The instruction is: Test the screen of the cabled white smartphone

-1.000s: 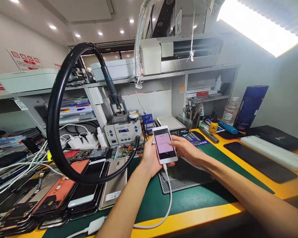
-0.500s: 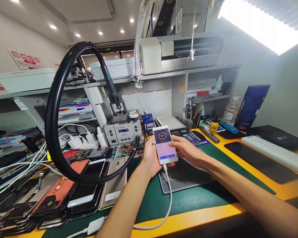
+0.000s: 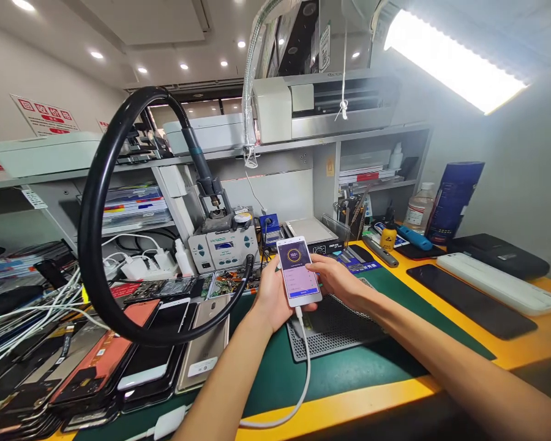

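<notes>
A white smartphone [image 3: 299, 275] is held upright and tilted back over the bench, its lit screen showing a yellow ring with 100 above a pale list and a blue bar. My left hand [image 3: 273, 294] is wrapped round its left side and back. At the right edge my right hand [image 3: 337, 278] closes on the phone, one digit lying over the screen; its other fingers are partly hidden. A white charging cable [image 3: 307, 361] runs from the phone's lower end. Beneath lies a grey perforated pad [image 3: 335, 334] on a green mat [image 3: 275, 386].
Stacked phones and phone parts [image 3: 96, 355] fill the left, with a gold phone [image 3: 202, 349] beside my left forearm. A thick black hose [image 3: 89, 245] loops up from a soldering station [image 3: 224, 248]. On the right are a black phone [image 3: 471, 300] and a long white case [image 3: 496, 285].
The number on the phone's screen has gone from 95 to 100. The whole view has shifted slightly, and both hands keep their places on the phone.
</notes>
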`<state>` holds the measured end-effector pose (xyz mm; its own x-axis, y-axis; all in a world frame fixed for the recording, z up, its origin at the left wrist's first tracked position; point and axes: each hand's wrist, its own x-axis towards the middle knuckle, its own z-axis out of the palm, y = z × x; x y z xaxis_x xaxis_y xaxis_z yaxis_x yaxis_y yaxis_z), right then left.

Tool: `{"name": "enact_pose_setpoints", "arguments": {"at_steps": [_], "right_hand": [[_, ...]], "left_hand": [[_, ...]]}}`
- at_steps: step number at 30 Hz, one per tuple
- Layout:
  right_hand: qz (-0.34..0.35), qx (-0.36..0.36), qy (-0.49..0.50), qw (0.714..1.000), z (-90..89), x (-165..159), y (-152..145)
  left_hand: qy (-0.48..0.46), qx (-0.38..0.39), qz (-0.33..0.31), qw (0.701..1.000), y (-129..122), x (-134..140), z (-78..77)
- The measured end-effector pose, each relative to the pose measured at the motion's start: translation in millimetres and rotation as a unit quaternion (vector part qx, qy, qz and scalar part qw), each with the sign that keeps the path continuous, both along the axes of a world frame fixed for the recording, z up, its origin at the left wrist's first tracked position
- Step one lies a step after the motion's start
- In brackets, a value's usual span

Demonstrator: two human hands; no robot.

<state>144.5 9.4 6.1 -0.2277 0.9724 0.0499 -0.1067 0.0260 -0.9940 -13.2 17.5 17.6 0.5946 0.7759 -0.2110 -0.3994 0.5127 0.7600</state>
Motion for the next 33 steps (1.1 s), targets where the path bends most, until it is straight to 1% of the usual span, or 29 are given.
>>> {"name": "enact_pose_setpoints", "arguments": {"at_steps": [9,15,18,21,27,31,33], "right_hand": [[-0.006,-0.009,-0.017,1.000,6.4,0.2,-4.7],[0.002,-0.006,-0.011,1.000,5.2,0.2,-3.6],[-0.002,-0.004,-0.009,1.000,5.0,-0.4,-3.5],[-0.017,-0.008,-0.008,1.000,5.3,-1.2,-4.3],[-0.020,-0.012,-0.017,1.000,4.7,-0.9,-3.7],[-0.010,-0.009,-0.013,1.000,3.6,1.1,-2.8],[0.010,-0.004,-0.012,1.000,4.5,2.6,-3.7]], "left_hand": [[-0.014,-0.005,-0.010,1.000,2.2,0.3,-4.5],[-0.017,-0.013,-0.004,1.000,3.6,-0.2,-5.9],[-0.023,-0.003,-0.014,1.000,4.2,-0.5,-5.8],[-0.022,-0.004,-0.010,1.000,3.5,-0.4,-4.5],[-0.017,0.006,-0.010,1.000,0.6,0.0,-2.1],[-0.016,0.005,-0.011,1.000,0.8,-0.1,-2.0],[-0.013,0.005,-0.008,1.000,1.0,-0.4,-2.1]]}}
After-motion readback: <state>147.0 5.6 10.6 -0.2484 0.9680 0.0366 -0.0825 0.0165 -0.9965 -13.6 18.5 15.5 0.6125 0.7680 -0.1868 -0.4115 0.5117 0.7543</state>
